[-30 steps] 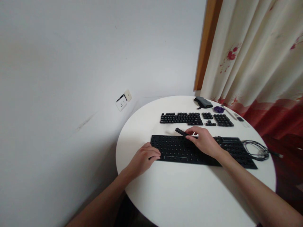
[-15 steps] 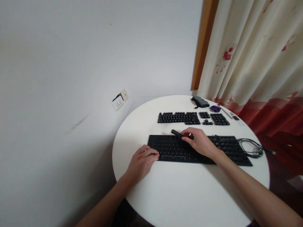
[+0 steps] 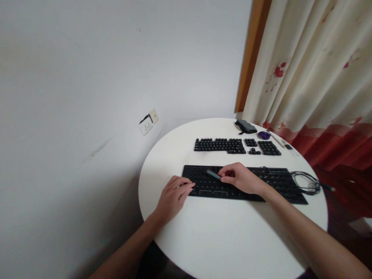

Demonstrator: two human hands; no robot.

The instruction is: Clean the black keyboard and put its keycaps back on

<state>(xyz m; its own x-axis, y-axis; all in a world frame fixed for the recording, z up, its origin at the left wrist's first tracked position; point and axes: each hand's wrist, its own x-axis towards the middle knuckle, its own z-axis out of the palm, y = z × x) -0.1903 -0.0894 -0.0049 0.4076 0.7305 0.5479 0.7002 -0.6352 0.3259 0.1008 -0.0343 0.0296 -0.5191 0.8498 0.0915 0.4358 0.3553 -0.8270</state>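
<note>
A keyboard base (image 3: 209, 190), stripped of its keycaps, lies on the white round table. My left hand (image 3: 174, 195) rests at its left end, fingers stretched over the front left corner. Between the thumb and fingers of my right hand (image 3: 238, 178) is a long black spacebar keycap (image 3: 213, 174), tilted just above the left half of the base. The keycap's outer end points left, and its lighter grey side shows. An outlined long slot (image 3: 213, 193) runs along the front of the base, below the keycap.
Behind the base sit the removed keycaps (image 3: 219, 145) in grouped blocks, including a number pad block (image 3: 269, 147). A grey pouch (image 3: 246, 126) and purple item (image 3: 264, 135) lie at the back right. A coiled cable (image 3: 308, 184) is at the right, near the table edge.
My right hand has moved slightly left and down, turning the spacebar keycap so its grey side shows. The keycap's outer end has dropped toward the base. My left hand stays at the left corner.
</note>
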